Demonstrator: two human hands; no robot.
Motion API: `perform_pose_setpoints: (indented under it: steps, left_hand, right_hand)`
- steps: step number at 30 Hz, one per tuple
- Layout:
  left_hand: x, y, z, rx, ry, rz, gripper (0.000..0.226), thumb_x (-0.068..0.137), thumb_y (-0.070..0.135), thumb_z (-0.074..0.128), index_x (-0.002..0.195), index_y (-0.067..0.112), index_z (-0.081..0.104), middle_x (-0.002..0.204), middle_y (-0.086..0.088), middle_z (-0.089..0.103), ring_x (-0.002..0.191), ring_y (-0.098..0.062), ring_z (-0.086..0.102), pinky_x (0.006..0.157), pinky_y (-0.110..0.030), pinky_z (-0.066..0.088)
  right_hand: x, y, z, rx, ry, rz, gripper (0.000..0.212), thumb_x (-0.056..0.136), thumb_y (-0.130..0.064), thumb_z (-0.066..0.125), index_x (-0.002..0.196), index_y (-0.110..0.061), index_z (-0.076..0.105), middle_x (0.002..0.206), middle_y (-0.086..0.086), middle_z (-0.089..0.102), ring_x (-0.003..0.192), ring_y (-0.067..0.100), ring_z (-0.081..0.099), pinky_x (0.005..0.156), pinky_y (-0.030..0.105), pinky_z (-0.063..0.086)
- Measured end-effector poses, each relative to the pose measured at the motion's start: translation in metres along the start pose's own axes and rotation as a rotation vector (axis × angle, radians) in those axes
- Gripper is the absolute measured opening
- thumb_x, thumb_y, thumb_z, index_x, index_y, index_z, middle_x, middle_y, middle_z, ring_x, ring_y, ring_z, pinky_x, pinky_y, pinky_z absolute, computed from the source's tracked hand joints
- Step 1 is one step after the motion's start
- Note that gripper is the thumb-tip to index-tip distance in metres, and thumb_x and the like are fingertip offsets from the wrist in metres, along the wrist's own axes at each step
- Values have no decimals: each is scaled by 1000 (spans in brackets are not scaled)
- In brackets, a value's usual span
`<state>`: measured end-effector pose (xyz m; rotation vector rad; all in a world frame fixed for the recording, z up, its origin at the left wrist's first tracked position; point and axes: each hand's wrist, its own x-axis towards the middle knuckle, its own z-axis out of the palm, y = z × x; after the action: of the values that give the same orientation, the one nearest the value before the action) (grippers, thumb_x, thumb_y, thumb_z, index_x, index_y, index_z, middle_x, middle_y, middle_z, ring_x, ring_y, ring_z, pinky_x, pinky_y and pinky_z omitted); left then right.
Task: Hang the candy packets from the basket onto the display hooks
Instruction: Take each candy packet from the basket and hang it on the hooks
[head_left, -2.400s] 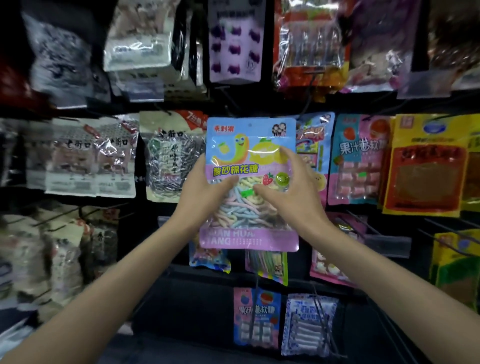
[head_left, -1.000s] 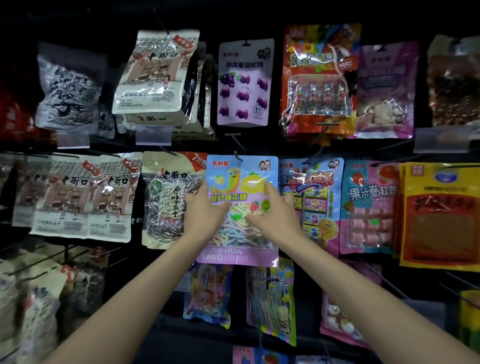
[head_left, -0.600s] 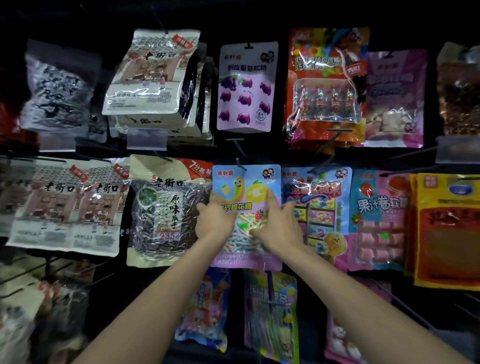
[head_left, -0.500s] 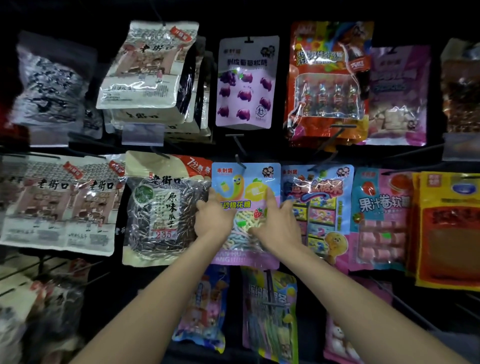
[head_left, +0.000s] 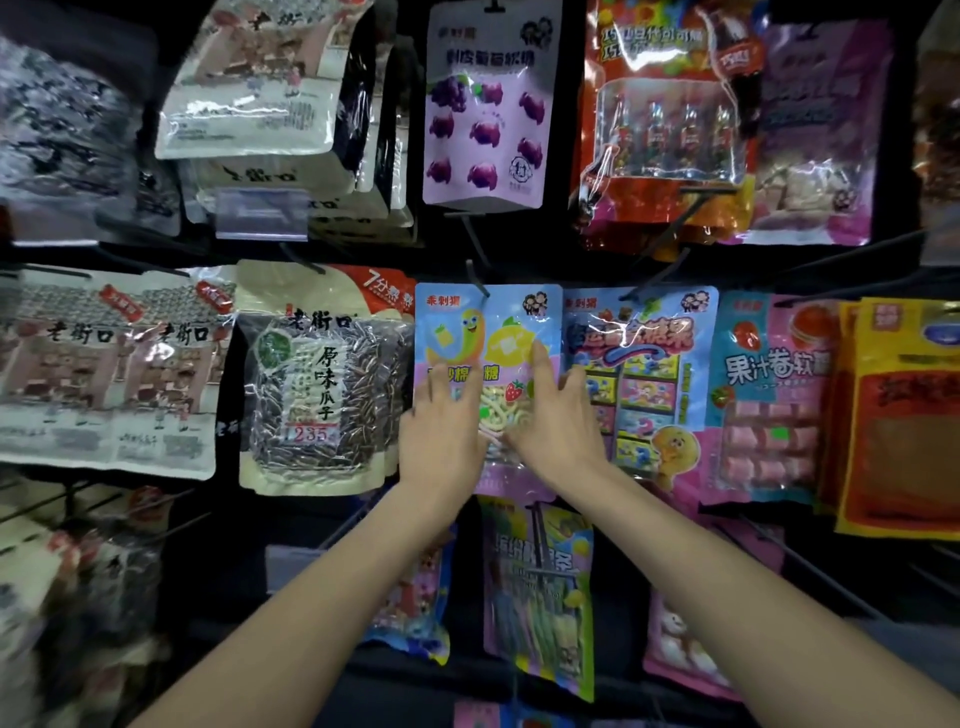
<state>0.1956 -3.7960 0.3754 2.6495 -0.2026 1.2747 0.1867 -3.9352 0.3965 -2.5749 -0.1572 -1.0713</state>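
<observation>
— While both arms are reaching up to the far rack, where is the candy packet (head_left: 498, 332) sitting?

— It is hanging in the middle row. Its top edge is meeting a dark hook (head_left: 477, 278), and the hook's tip is showing in front of the packet near the centre of that edge.

— And the hands?

— Both are lying on its lower front. The left hand (head_left: 441, 431) is resting flat at the packet's left edge, fingers fairly straight and spread, curling round nothing that I can see. The right hand (head_left: 550, 421) is pressing flat on the right half, forefinger pointing up, thumb overlapping the edge of the blue sweet packet (head_left: 641, 364) beside it.

— What is flanking it?

— A seed bag (head_left: 311, 384) is hanging just to the left, and a purple grape packet (head_left: 485, 109) is hanging directly above.
</observation>
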Motion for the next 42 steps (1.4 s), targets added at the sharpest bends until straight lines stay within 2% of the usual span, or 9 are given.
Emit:
perform_pose_setpoints:
  steps: [6, 10, 18, 21, 24, 29, 35, 39, 42]
  left_hand:
    - [-1, 0, -9, 82, -13, 8, 96, 88, 38, 78, 162, 31, 17, 166, -17, 24, 146, -38, 39, 106, -50, 46]
    - [-5, 3, -18, 98, -59, 18, 92, 90, 33, 75, 162, 28, 18, 166, -16, 23, 145, -36, 40, 106, -50, 46]
    - [-30, 12, -54, 90, -115, 89, 81, 94, 32, 69, 160, 27, 24, 154, -10, 35, 135, -33, 48, 96, -46, 50]
    - [-54, 21, -70, 31, -101, 142, 83, 93, 39, 70, 161, 29, 23, 154, -8, 36, 129, -32, 53, 90, -45, 53]
    - [-85, 33, -85, -9, -95, 196, 82, 93, 49, 66, 161, 32, 24, 151, -5, 40, 125, -30, 57, 86, -43, 54]
    - [-151, 57, -100, -119, -33, 307, 72, 92, 55, 57, 156, 29, 38, 139, 1, 52, 114, -25, 61, 84, -39, 55]
    - [-244, 90, -96, -179, -200, 398, 74, 94, 65, 49, 159, 36, 29, 147, 3, 46, 124, -21, 58, 97, -38, 55]
    - [-303, 110, -78, -185, -294, 427, 73, 94, 66, 49, 158, 35, 34, 149, 4, 46, 125, -20, 58, 98, -38, 55]
    - [-347, 122, -55, -212, -408, 406, 72, 94, 66, 46, 157, 34, 38, 150, 1, 48, 126, -24, 57, 99, -42, 54]
  right_hand:
    - [-6, -2, -6, 3, -59, 24, 114, 86, -15, 82, 165, -30, 1, 160, 24, 14, 133, 43, 49, 93, 46, 57]
    - [-13, -3, -17, -24, -103, 23, 104, 87, -11, 80, 163, -29, 11, 157, 23, 18, 135, 41, 45, 93, 42, 55]
    - [-40, 4, -56, -3, -109, -29, 99, 88, -34, 82, 164, -22, 18, 163, 14, 20, 146, 35, 36, 108, 44, 47]
    - [-65, 11, -80, 25, -104, -79, 97, 90, -42, 78, 164, -26, 17, 167, 8, 16, 149, 33, 35, 107, 46, 50]
    - [-101, 23, -113, 30, -139, -109, 98, 91, -46, 74, 165, -33, 13, 172, 1, 7, 156, 29, 23, 117, 45, 40]
    - [-181, 61, -155, 56, -195, -103, 95, 89, -64, 68, 163, -46, 11, 170, -13, 2, 157, 20, 21, 122, 43, 35]
    - [-292, 106, -177, 116, -362, -56, 90, 87, -74, 60, 155, -63, 3, 161, -33, -6, 154, 1, 16, 122, 33, 33]
    - [-358, 136, -168, 140, -520, -21, 86, 86, -77, 57, 148, -72, -2, 158, -40, -11, 152, -1, 18, 120, 31, 35]
    - [-402, 166, -149, 160, -675, 48, 80, 88, -74, 59, 145, -75, 3, 157, -39, -8, 151, 1, 20, 119, 32, 36]
